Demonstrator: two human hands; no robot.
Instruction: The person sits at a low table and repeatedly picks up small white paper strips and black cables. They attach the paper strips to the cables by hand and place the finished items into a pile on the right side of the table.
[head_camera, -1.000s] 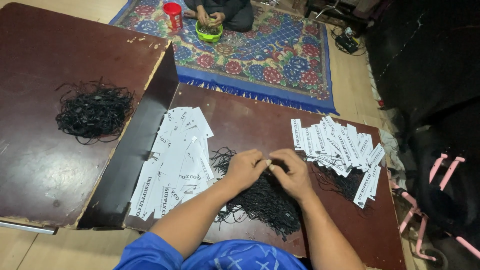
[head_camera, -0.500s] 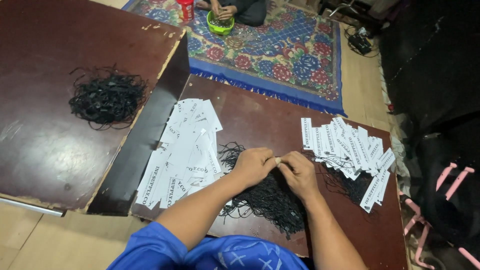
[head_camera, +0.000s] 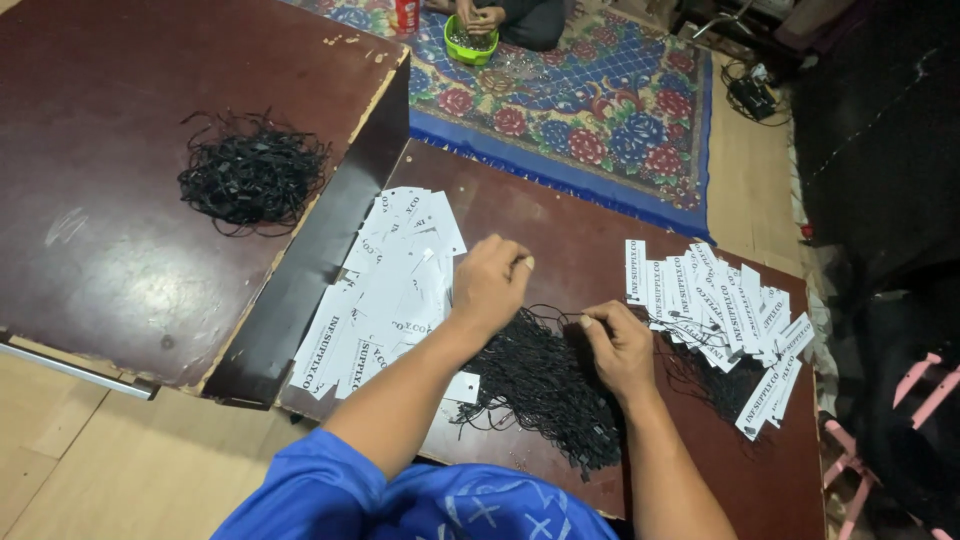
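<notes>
The left hand (head_camera: 488, 285) has lifted off the strings (head_camera: 545, 385), pinching perhaps one thread; the right hand (head_camera: 622, 345) still pinches the pile.

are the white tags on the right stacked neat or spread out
Spread out. The white tags lie fanned in overlapping rows across the brown board, with black strings trailing beneath them, just right of the right hand.

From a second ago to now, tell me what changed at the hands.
The two hands came apart: the left hand lifted off the black strings toward the loose tags, fingers pinched, whether on a string I cannot tell. The right hand stayed on the strings. Both tag piles and the far string bundle lie as before.
</notes>
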